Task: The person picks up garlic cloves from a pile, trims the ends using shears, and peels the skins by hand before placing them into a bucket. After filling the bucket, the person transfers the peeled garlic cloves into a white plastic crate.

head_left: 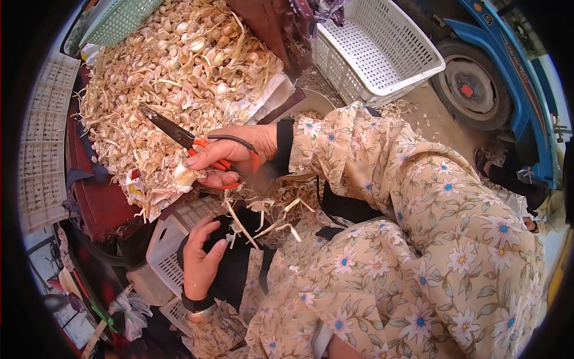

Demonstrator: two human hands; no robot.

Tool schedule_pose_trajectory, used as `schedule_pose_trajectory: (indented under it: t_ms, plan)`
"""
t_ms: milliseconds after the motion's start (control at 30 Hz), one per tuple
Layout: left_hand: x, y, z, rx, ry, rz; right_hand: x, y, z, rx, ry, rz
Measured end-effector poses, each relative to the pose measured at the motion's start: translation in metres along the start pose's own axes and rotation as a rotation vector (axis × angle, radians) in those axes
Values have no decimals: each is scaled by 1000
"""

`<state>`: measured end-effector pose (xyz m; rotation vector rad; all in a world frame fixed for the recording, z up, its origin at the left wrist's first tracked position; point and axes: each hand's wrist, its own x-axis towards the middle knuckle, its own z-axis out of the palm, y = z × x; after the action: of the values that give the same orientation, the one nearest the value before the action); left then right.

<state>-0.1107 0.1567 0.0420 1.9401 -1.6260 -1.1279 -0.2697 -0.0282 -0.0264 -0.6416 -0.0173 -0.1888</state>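
My right hand (236, 154) is closed round orange-handled scissors (173, 130), whose dark blades point up and left over a large heap of garlic (179, 66). A pale garlic bulb (184, 173) sits at the tips of my right thumb and fingers. Lower down, my left hand (202, 257) is held palm inward with its fingers apart and slightly curled, with nothing seen in it. Dry cut stalks (239, 226) lie just right of it, over the dark cloth on my lap.
An empty white crate (382, 51) stands at the top right, near a blue vehicle's wheel (472, 84). Other crates are a green one (116, 21) at the top left, a white one (45, 137) at the left and one (170, 251) beside my left hand.
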Motion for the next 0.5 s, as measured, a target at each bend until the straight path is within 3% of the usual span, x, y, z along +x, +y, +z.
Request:
schedule_pose_trajectory:
  t_ms: [100, 200, 367, 467, 500]
  plan:
    - [19, 10, 4, -276, 336, -89, 3, 7, -5, -48, -32, 45]
    - [49, 28, 12, -601, 422, 182, -2, 4, 3, 27, 56, 118]
    - [76, 6, 21, -524, 372, 295, 4, 18, -6, 122, 48, 160]
    - [85, 1, 34, -474, 472, 264, -1, 7, 0, -87, 312, 195]
    - [86, -1, 33, -500, 447, 203, -8, -7, 8, -334, 382, 161]
